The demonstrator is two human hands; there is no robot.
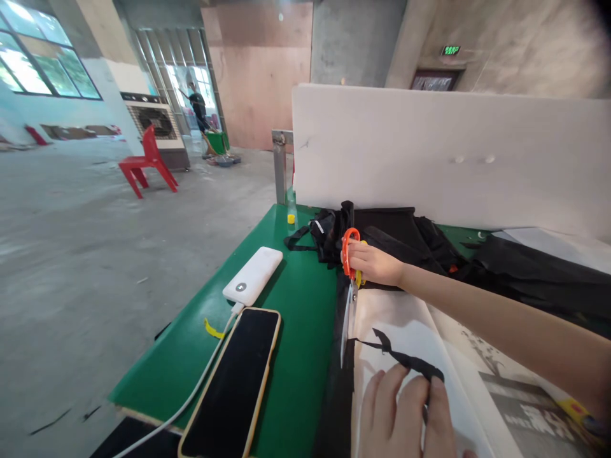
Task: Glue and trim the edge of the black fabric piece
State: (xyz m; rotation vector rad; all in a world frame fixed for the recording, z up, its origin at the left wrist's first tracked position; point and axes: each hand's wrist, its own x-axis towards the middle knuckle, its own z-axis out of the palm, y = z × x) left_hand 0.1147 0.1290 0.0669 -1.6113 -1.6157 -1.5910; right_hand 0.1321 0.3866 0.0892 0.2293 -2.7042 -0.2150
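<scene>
The right hand has its grip around orange scissors, above black fabric; the left hand grasps a black strip.

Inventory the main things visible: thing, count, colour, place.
Table: one, green, foreground
Phone: one, black screen, table's near end
Power bank: one, white, beyond phone
Cable: one, white, at power bank
Bottle: one, clear, yellow cap, table's far corner
Cloth: pieces uncountable, black, across table's right
Scissors: one, orange and yellow handles, over cloth
Strip: apparently one, black, right of scissors
Panel: one, white, behind table
Chair: one, red, floor at left
Air cooler: one, white, behind chair
Person: one, dark clothes, far doorway
Left hand: one, bare, at strip
Right hand: one, bare, holding scissors
</scene>
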